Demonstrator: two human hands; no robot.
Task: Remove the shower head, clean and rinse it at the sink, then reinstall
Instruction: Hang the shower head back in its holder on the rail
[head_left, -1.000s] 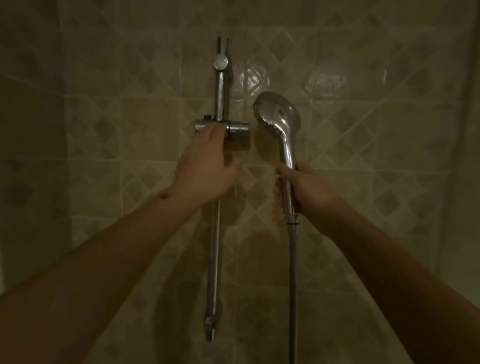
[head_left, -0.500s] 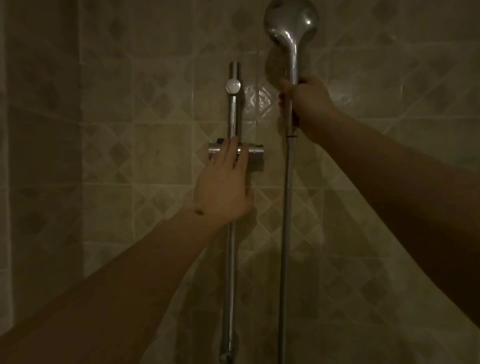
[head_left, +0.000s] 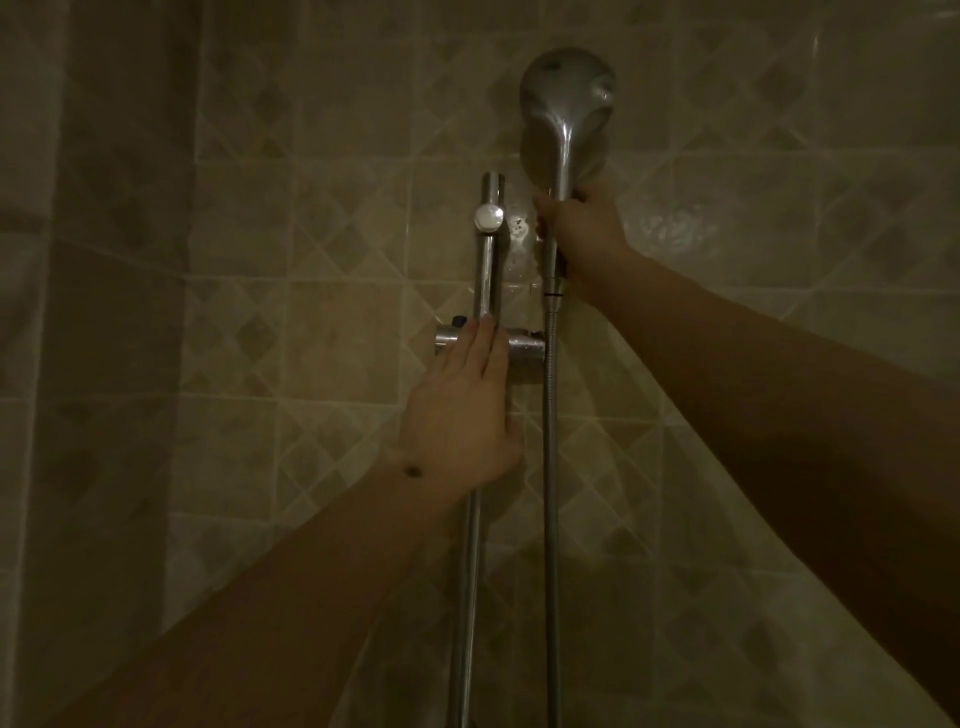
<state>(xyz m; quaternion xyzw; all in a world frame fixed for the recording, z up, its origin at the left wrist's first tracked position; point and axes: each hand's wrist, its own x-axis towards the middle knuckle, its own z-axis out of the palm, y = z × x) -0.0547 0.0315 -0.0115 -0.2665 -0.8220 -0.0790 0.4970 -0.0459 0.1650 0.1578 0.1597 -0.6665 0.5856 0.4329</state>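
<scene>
A chrome shower head stands upright, high against the tiled wall, its back toward me. My right hand is shut around its handle, above and right of the holder. The metal hose hangs straight down from the handle, running just beside the right end of the holder. My left hand lies on the chrome sliding holder and on the vertical rail, fingers together and pointing up, covering the holder's middle. The holder's socket is empty.
Beige diamond-patterned tiles cover the wall behind the rail. A round chrome mount cap fixes the rail near its top. The light is dim. Both forearms reach in from the bottom corners.
My right hand has carried the shower head from beside the holder up above it. My left hand has flattened on the holder, fingers straighter. The camera has tilted slightly.
</scene>
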